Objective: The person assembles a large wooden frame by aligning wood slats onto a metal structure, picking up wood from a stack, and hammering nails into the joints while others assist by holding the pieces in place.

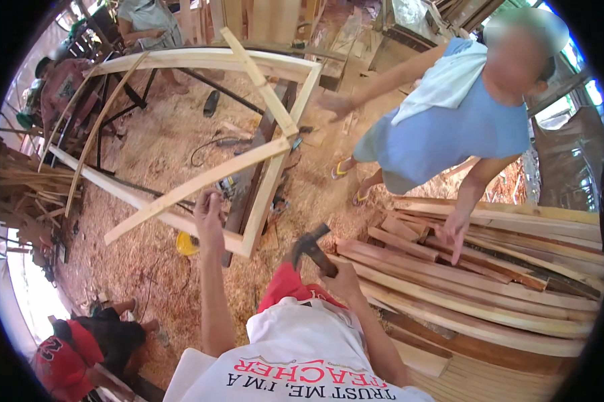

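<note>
My right hand point(344, 279) is closed round the handle of a claw hammer point(312, 248), held in front of my body with its head up. My left hand point(210, 209) is raised by the near side of a wooden frame point(265, 194), its fingers curled together. Whatever they may pinch is too small to make out. A pale wooden strip point(181, 191) runs slantwise across the frame, just beyond my left hand. It meets a second strip point(265, 90) at the frame's right side. The frame's top is a long pale beam point(201, 59).
A co-worker in blue point(449, 127) stands right, arms outstretched. Stacked boards point(463, 288) lie at lower right. A yellow round object point(187, 243) sits on the shavings-covered floor point(114, 268). Other people are at upper left and a person in red point(67, 362) at lower left.
</note>
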The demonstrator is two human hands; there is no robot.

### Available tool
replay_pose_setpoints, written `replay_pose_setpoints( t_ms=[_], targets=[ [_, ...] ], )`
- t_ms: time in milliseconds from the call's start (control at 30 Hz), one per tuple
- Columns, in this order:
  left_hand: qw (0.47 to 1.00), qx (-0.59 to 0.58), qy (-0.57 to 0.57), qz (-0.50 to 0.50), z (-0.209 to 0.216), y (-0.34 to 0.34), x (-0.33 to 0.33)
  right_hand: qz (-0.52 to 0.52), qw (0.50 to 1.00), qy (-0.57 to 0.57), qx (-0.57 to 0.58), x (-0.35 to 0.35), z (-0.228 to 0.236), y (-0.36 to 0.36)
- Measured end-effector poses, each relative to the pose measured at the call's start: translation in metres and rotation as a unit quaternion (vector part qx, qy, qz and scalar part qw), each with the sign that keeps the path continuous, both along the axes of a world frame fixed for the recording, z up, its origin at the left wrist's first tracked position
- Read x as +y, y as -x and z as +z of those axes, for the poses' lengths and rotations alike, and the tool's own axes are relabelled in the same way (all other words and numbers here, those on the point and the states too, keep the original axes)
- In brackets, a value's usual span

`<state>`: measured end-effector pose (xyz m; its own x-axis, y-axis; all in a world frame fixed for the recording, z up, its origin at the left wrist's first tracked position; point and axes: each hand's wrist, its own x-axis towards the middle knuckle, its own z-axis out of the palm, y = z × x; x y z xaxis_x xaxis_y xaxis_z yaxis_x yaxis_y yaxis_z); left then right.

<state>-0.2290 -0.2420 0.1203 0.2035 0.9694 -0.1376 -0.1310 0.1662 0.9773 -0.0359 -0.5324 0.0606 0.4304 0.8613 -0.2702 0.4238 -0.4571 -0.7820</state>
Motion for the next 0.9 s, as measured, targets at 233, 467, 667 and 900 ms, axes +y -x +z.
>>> replay_pose_setpoints(
  t_ms=[233, 467, 667, 900],
  targets=[
    [0.976, 0.179, -0.125, 0.025, -0.068, -0.094, 0.087, -0.118, 0.99, -0.074, 0.023, 0.074, -0.021, -0.085],
    [0.936, 0.254, -0.136, 0.204, -0.105, -0.128, 0.138, -0.15, 0.975, -0.124, 0.103, 0.238, 0.005, -0.203],
    [0.907, 0.312, -0.119, 0.257, -0.106, -0.155, 0.14, -0.297, 0.918, -0.198, 0.173, 0.338, 0.002, -0.293],
    [0.837, 0.391, -0.085, 0.374, -0.134, -0.15, 0.145, -0.411, 0.859, -0.223, 0.21, 0.443, -0.052, -0.43]
  ],
)
